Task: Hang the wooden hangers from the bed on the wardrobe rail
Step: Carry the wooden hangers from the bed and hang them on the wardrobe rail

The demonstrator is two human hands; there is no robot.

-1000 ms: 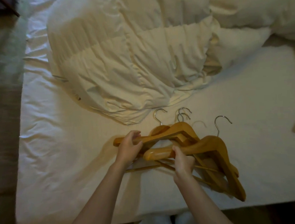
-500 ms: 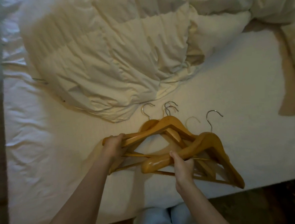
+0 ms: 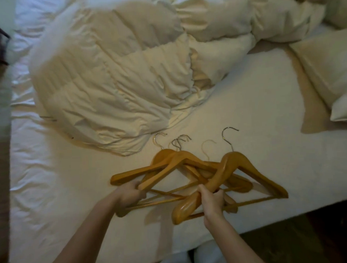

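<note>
Several smooth, curved, wire-hooked wooden hangers (image 3: 182,160) overlap at the near edge of the white-sheeted bed (image 3: 257,107), left hand (image 3: 129,195) and right hand (image 3: 211,201) each gripping one, with a rumpled cream duvet (image 3: 117,84) just beyond.

I see my left forearm (image 3: 87,234) and right forearm (image 3: 233,244) bare up to the frame's edge; between them sit two rounded white cloth shapes (image 3: 208,257), socks or knees, I cannot tell.
</note>
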